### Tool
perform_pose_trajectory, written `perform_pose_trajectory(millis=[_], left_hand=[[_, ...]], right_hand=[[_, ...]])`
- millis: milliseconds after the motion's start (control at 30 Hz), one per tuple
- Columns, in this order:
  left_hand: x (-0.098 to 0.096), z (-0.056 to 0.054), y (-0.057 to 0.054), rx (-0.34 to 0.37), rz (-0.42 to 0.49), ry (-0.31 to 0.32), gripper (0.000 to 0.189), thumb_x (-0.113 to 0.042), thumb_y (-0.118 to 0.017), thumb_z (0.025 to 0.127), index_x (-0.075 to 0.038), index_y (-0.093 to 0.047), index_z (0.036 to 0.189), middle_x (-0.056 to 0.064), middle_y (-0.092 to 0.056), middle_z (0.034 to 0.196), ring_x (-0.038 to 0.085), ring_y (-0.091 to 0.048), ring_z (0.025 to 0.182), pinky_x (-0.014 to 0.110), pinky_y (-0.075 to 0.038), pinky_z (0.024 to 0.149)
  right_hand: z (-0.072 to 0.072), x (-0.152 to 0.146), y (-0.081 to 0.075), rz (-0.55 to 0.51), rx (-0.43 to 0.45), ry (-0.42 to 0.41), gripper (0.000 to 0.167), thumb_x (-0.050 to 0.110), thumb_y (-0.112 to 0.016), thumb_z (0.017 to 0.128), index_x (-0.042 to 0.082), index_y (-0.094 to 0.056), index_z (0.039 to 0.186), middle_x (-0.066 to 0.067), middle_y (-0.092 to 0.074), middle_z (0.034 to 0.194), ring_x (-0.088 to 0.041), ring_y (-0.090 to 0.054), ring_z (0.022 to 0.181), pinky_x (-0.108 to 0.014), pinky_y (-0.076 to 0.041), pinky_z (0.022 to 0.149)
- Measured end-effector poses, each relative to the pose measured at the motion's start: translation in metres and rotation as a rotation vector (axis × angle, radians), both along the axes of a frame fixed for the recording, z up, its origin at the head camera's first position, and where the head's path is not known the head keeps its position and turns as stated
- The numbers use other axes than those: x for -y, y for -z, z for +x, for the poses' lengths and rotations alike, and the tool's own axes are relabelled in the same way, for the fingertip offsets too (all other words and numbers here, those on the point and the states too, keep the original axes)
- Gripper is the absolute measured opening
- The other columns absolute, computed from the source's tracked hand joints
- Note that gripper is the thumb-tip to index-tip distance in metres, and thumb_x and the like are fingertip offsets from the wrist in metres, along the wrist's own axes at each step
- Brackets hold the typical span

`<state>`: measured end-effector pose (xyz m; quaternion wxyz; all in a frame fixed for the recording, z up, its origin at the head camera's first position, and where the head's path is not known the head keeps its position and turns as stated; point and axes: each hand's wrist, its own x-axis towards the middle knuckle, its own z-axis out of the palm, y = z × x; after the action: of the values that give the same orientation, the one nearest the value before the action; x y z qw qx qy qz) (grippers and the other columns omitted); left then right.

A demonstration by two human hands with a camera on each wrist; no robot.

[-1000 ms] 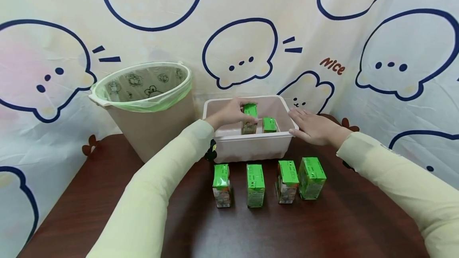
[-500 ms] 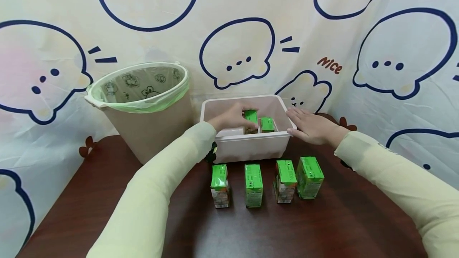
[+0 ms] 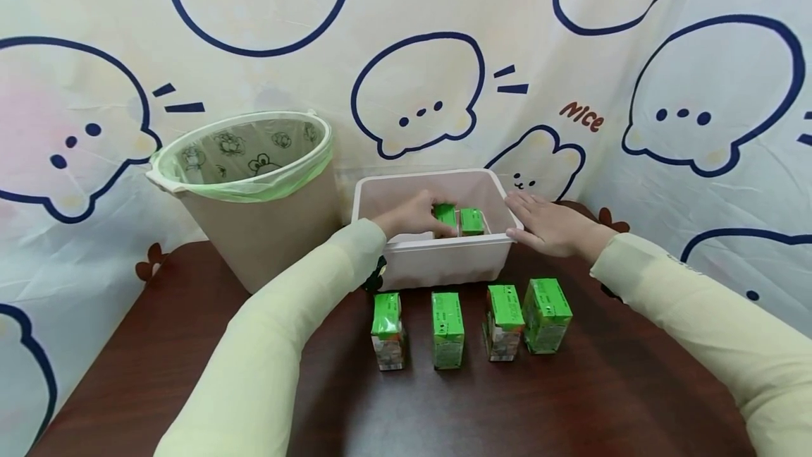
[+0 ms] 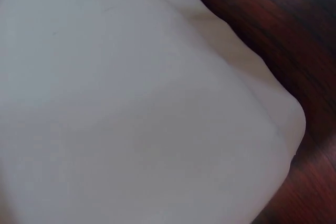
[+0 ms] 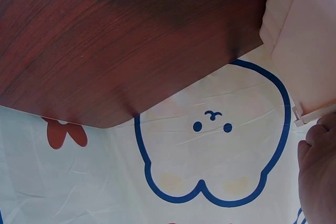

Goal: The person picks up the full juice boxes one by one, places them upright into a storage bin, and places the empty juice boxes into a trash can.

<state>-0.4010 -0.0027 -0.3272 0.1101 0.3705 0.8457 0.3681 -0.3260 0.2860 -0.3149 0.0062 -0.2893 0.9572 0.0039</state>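
Note:
In the head view my left hand (image 3: 415, 216) reaches into a pale pink plastic bin (image 3: 444, 257) and pinches a green-topped drink carton (image 3: 446, 216) between thumb and fingers. A second drink carton (image 3: 471, 221) stands inside, just right of the held one. My right hand (image 3: 550, 226) lies with straight fingers against the bin's right rim. In the right wrist view, the fingers of that hand (image 5: 321, 166) touch the rim. Only the bin's outer wall (image 4: 131, 103) fills most of the left wrist view, so the left hand is hidden there.
Several upright drink cartons, among them a left one (image 3: 388, 331) and a right one (image 3: 548, 316), stand in a row before the bin on the dark wooden table (image 3: 507, 415). A tall lined trash can (image 3: 266, 231) stands to the left. A printed cloth (image 3: 304, 83) hangs behind.
My left hand has lowered the held carton deeper into the bin, until its top is about level with the other carton's. The right hand keeps its place on the rim.

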Motion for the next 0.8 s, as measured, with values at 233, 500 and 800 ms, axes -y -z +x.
perform_pose_trajectory(millis=[233,500,800], left_hand=[[-0.004,-0.005,0.005,-0.049,-0.072,0.008,0.049,-0.022,-0.080,0.082,-0.008,-0.064,0.127,0.002,-0.065,0.116,0.016,-0.056,0.093,0.024,-0.046,0.080],[-0.008,-0.006,0.005,-0.083,-0.139,0.011,0.052,-0.022,-0.080,0.083,-0.008,-0.063,0.130,0.003,-0.064,0.123,0.014,-0.055,0.095,0.024,-0.045,0.082],[-0.012,-0.008,0.004,-0.083,-0.199,-0.002,0.051,-0.023,-0.078,0.084,-0.007,-0.062,0.130,0.005,-0.063,0.126,0.013,-0.055,0.096,0.023,-0.045,0.083]], right_hand=[[-0.001,0.000,0.001,-0.001,-0.004,0.006,0.080,0.056,-0.033,0.100,0.001,-0.012,0.155,-0.020,-0.012,0.159,-0.040,-0.014,0.144,-0.057,-0.015,0.113],[0.000,0.000,0.002,0.005,0.006,0.014,0.081,0.057,-0.033,0.100,0.001,-0.011,0.155,-0.020,-0.011,0.159,-0.041,-0.013,0.144,-0.057,-0.014,0.113],[-0.001,0.000,0.002,0.003,0.001,0.026,0.082,0.059,-0.033,0.099,0.003,-0.011,0.155,-0.018,-0.011,0.160,-0.038,-0.013,0.145,-0.056,-0.016,0.113]])
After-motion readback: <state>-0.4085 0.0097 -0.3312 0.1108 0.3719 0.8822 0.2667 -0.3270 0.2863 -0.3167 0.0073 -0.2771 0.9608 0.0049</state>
